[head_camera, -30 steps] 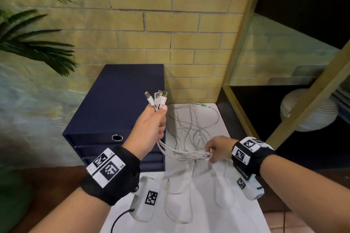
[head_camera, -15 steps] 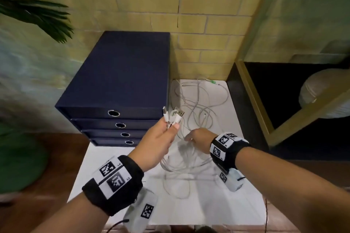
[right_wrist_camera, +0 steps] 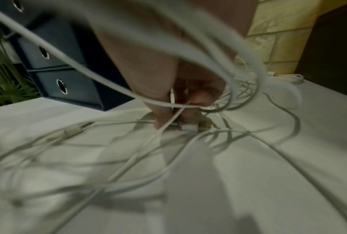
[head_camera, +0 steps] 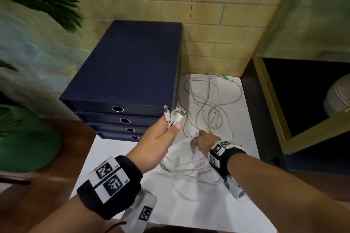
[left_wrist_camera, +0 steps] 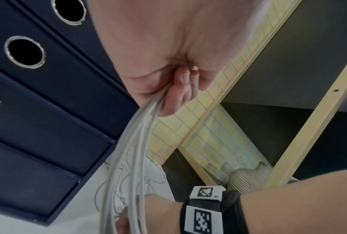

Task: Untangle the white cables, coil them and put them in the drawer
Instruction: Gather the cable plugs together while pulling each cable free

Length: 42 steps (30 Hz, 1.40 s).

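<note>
Head view: left hand (head_camera: 161, 138) fisted round a bunch of white cables (head_camera: 206, 119), USB plugs (head_camera: 175, 114) poking up above the thumb. Right hand (head_camera: 203, 143) is down in the tangle on the white table (head_camera: 117, 153); grip not readable here. Cables lie in loose crossed loops right of the navy drawer unit (head_camera: 125, 81), all four drawers closed. Untangling barely under way; coiling and stowing left.

Left wrist view: fingers (left_wrist_camera: 178, 95) curled tight on several thin grey-white strands (left_wrist_camera: 132, 150) hanging down.

Right wrist view: blurry; fingertips (right_wrist_camera: 164, 120) pinch a cable near a white connector (right_wrist_camera: 188, 126) on the tabletop.
</note>
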Each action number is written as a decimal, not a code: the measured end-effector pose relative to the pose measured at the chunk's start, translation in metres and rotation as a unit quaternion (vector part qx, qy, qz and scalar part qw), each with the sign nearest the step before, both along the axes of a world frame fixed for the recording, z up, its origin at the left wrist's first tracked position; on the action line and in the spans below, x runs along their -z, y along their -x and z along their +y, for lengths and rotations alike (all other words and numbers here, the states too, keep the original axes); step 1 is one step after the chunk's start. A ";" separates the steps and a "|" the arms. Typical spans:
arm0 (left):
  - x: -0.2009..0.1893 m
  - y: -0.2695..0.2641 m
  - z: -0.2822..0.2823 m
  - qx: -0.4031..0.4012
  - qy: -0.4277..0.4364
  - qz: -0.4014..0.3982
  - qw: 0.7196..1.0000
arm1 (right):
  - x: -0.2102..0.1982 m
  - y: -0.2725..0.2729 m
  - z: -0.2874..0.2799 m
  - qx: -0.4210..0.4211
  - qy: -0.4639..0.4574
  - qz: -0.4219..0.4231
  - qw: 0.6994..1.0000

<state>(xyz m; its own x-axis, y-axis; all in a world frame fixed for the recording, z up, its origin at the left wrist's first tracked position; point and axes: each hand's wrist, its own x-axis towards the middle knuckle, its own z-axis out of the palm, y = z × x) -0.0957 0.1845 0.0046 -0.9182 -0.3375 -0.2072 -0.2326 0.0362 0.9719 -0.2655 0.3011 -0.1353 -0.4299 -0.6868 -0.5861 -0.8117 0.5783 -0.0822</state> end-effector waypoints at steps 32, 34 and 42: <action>-0.106 0.054 -0.026 -0.060 0.122 0.197 0.971 | -0.290 0.008 -0.005 0.158 0.594 -0.231 0.754; -0.112 0.058 -0.030 -0.060 0.124 0.205 0.969 | -0.305 0.002 -0.006 0.156 0.591 -0.253 0.750; -0.142 0.063 -0.021 -0.006 0.033 0.229 0.973 | -0.336 -0.015 -0.018 0.084 0.622 -0.171 0.760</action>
<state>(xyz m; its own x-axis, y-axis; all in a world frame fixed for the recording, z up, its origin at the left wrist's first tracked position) -0.1582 0.1632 0.1466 -0.9053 -0.3467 0.2453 0.2234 0.1025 0.9693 -0.2504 0.2827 0.2002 -0.5411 -0.7532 0.3741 -0.5438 -0.0259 -0.8388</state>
